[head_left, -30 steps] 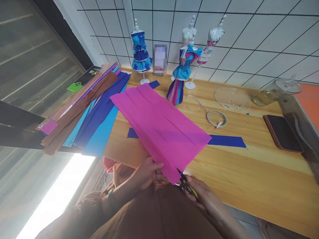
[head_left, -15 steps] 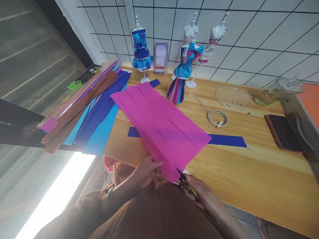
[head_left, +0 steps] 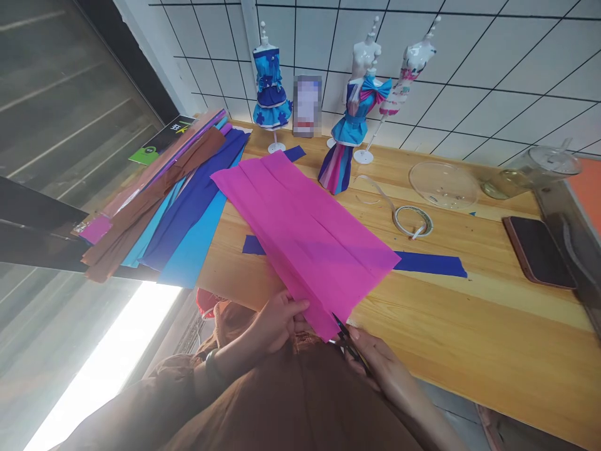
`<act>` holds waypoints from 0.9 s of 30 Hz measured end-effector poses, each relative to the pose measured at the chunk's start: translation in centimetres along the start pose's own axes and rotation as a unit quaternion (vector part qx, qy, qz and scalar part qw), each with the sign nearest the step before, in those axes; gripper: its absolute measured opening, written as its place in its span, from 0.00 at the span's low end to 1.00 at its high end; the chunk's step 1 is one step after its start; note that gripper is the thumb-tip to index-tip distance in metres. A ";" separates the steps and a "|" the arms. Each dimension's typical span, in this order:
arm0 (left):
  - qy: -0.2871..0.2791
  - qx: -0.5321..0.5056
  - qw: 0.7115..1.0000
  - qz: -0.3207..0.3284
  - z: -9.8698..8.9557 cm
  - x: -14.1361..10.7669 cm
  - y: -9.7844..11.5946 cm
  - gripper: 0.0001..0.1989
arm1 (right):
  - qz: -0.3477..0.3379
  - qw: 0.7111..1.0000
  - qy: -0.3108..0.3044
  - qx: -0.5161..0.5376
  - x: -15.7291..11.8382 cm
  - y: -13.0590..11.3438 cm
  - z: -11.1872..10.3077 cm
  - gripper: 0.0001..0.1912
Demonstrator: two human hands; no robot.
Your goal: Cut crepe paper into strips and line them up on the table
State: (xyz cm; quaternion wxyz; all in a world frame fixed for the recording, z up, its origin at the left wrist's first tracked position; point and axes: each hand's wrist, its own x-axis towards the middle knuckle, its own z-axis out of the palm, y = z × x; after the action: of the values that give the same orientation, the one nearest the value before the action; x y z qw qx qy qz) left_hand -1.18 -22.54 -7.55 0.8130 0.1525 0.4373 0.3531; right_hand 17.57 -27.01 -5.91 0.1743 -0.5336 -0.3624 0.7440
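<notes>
While the left hand (head_left: 280, 321) pinches the pink sheet (head_left: 305, 232) near its lower edge, the right hand (head_left: 378, 360) grips scissors (head_left: 348, 341), upper blade over sheet corner.

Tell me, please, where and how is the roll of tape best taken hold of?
Probably pinch the roll of tape at its right rim, from above: it lies flat, its ring is open, and the loose strip trails off left.

White tiled wall (head_left: 469, 56), wooden table (head_left: 469, 332)
</notes>
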 end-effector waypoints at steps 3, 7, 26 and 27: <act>-0.013 0.006 1.000 0.007 0.1 -0.1 0.1 0.14 | -0.012 1.000 0.004 -0.005 0.1 0.3 0.0 0.22; -0.026 0.005 0.999 0.018 -0.1 -0.1 0.0 0.13 | -0.009 1.000 0.004 0.013 0.3 0.6 0.0 0.22; -0.027 0.002 0.999 0.025 -0.1 -0.4 -0.1 0.14 | -0.047 0.999 0.015 -0.003 0.9 1.4 0.2 0.22; -0.024 0.003 0.999 0.027 -0.1 -0.4 -0.1 0.15 | -0.046 0.999 0.012 0.002 0.9 1.4 0.2 0.22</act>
State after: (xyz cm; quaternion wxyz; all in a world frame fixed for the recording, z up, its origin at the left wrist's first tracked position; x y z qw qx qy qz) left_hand -1.38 -22.89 -7.43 0.8128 0.1752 0.4143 0.3701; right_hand 17.26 -27.46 -7.54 0.2137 -0.5246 -0.3827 0.7298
